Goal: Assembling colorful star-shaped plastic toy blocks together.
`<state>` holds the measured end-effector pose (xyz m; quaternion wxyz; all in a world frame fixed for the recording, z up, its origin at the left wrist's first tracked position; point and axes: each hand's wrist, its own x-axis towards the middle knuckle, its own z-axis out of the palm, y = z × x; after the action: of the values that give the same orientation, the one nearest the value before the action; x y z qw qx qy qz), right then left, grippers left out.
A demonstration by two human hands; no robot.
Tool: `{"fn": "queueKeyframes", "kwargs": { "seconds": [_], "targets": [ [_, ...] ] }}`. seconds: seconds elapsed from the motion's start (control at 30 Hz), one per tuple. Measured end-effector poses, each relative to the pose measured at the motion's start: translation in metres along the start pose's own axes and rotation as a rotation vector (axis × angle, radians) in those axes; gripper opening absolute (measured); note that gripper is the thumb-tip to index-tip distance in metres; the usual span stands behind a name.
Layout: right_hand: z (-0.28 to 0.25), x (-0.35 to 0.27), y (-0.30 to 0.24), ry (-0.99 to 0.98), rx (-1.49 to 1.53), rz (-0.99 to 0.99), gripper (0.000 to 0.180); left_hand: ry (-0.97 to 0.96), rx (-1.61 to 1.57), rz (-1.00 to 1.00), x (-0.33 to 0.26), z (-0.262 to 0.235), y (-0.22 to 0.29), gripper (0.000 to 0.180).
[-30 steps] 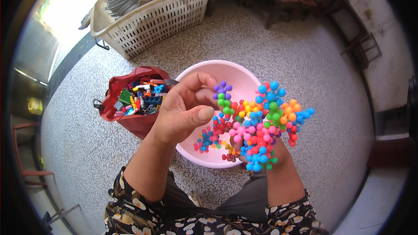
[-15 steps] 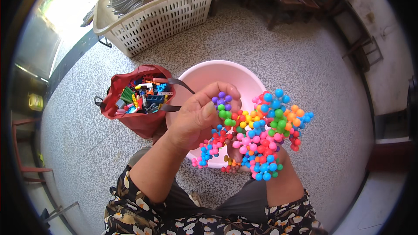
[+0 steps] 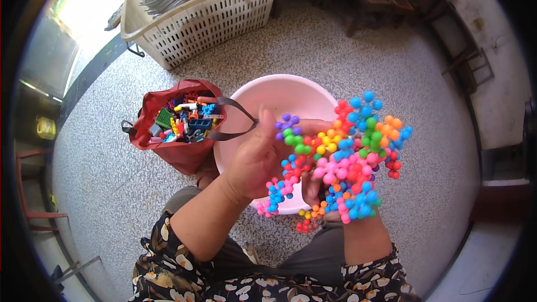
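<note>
left hand [image 3: 251, 162]: thumb raised, apart from fingers reaching behind multicoloured ball-piece cluster [image 3: 335, 168] | right hand [image 3: 311, 190]: mostly hidden by cluster, cannot tell finger grip | cluster: over pink basin [image 3: 268, 92], beyond red bag's [image 3: 184, 159] right side

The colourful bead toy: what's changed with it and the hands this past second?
The left hand moved right, its thumb now raised and fingers behind the bead toy, which shifted slightly right. The right hand still supports it. Pink basin, red bag and white basket stayed put.
</note>
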<state>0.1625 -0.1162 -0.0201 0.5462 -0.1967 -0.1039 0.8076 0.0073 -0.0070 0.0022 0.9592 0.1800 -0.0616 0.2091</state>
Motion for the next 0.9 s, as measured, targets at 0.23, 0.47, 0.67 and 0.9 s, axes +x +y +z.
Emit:
{"fn": "queueKeyframes", "kwargs": {
  "seconds": [0.23,0.47,0.67,0.9],
  "targets": [
    [0.018,-0.007,-0.014,0.071,-0.353,-0.08,0.068,0.152,0.131,0.113,0.0,0.001,-0.006,0.056],
    [0.028,0.002,-0.016,0.229,-0.656,-0.077,0.056,0.285,0.116,0.068,-0.01,-0.007,-0.007,0.081],
    [0.025,0.008,-0.011,0.219,-0.372,-0.191,0.04,0.389,-0.125,0.098,-0.005,-0.012,-0.017,0.067],
    [0.032,0.014,-0.013,0.187,-0.221,-0.081,0.042,0.404,-0.01,0.203,-0.01,-0.024,-0.018,0.065]
  ]
}}
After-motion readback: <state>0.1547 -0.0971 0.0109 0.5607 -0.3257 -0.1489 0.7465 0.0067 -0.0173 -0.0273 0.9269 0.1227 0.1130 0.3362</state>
